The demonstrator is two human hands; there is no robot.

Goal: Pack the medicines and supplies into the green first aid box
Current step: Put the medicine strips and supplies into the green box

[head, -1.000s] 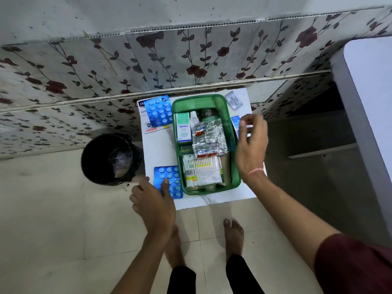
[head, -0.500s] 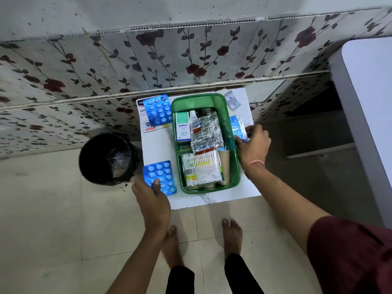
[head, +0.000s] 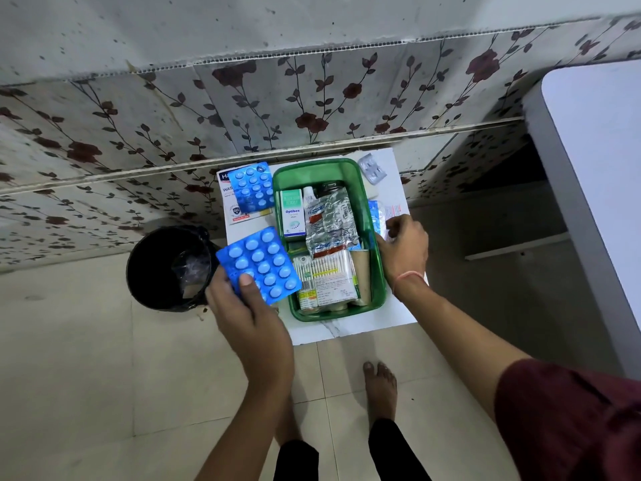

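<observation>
left hand (head: 242, 314) was clamped on a blue blister pack (head: 259, 265), thumb on its near edge and fingers beneath, holding it tilted and lifted just left of the green first aid box (head: 360, 175). the pack's right corner overlapped the box's left rim in view. a black bin (head: 163, 269) sat on the floor just left of that hand.

right hand (head: 405, 251) rested against the box's right wall, fingers curled onto a blue-and-white packet (head: 383, 216) lying on the white table (head: 350, 329); cannot tell whether it actually gripped the packet.

inside the box, between the two hands: an optibex carton (head: 293, 215) at far left, a silver foil strip (head: 331, 222) in the middle over a dark bottle, and a cotton swab pack (head: 324, 276) at the near end.

beyond the left hand's pack, a second blue blister pack (head: 253, 187) lay on a white carton (head: 236, 211). a small silver blister strip (head: 372, 168) lay on the table beyond the right hand, just off the box's far right corner.
</observation>
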